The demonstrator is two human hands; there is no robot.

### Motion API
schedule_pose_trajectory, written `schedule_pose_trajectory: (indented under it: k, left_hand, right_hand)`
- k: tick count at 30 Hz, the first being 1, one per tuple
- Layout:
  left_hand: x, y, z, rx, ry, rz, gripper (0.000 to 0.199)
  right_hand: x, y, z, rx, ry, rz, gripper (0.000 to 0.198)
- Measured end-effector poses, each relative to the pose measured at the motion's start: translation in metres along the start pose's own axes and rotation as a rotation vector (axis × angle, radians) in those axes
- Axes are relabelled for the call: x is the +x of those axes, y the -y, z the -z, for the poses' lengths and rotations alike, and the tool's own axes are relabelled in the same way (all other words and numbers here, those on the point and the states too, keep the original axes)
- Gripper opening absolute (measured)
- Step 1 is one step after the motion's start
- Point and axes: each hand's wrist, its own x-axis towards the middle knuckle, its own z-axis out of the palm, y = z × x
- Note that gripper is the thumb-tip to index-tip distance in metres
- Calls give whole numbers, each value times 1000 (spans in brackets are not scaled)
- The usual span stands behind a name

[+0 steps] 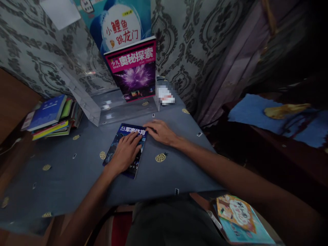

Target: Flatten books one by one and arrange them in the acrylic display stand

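A dark blue book (138, 164) with white Chinese lettering lies closed on the patterned tablecloth in front of me. My left hand (126, 150) rests flat across its cover, fingers spread, hiding the middle of the picture. Beside the book's top right corner is my right hand (162, 132), palm down, its fingers stretched left so that the tips reach the corner. I cannot tell whether they press on it. Behind, a purple and magenta book (134, 77) leans in a clear acrylic stand (115, 114), in front of a larger teal book (123, 25).
A stack of books (51, 111) sits at the table's left. A pixelated white item (166, 95) is right of the stand. Patterned curtain (184, 37) hangs behind. Orange and teal books (238, 213) lie low at right, near my lap. A blue cloth (251, 116) covers a surface farther right.
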Motion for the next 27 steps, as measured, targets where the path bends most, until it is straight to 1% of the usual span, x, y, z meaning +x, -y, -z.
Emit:
schedule_pose_trajectory:
  k: [2, 5, 6, 8, 10, 11, 13, 15, 18, 20, 23, 27]
  left_hand:
    - [-9, 13, 3, -90, 4, -47, 42]
    - [-22, 24, 5, -160, -17, -42, 42]
    - [-25, 25, 6, -166, -23, -27, 42]
    - [-30, 24, 6, -160, -27, 8, 42]
    - [-32, 18, 8, -131, -24, 43, 44]
    - [-33, 13, 8, -109, -20, 59, 44]
    - [-32, 3, 10, -57, -17, 96, 44]
    - [-31, -11, 12, 13, -8, 146, 44]
    - [-27, -31, 12, 140, 30, 228, 54]
    - [-23, -42, 11, 207, 54, 275, 57]
    - [-18, -52, 11, 260, 78, 325, 51]
    - [-11, -59, 18, 269, 121, 345, 43]
  right_hand:
    - [-4, 7, -2, 1, 6, 91, 27]
    - [-13, 30, -9, 90, 71, 300, 25]
    - [-16, 40, -11, 132, 106, 380, 24]
    - [-22, 57, -16, 205, 168, 494, 24]
    - [-26, 67, -18, 275, 216, 524, 24]
    - [-27, 68, -19, 307, 219, 501, 24]
    - [-26, 64, -19, 347, 180, 392, 24]
    - [-23, 55, -18, 354, 89, 238, 26]
    - [-16, 40, -13, 328, -79, 8, 25]
    - [-11, 32, -11, 307, -165, -106, 24]
    - [-6, 22, -9, 312, -219, -201, 27]
    - [-3, 10, -11, 377, -261, -255, 30]
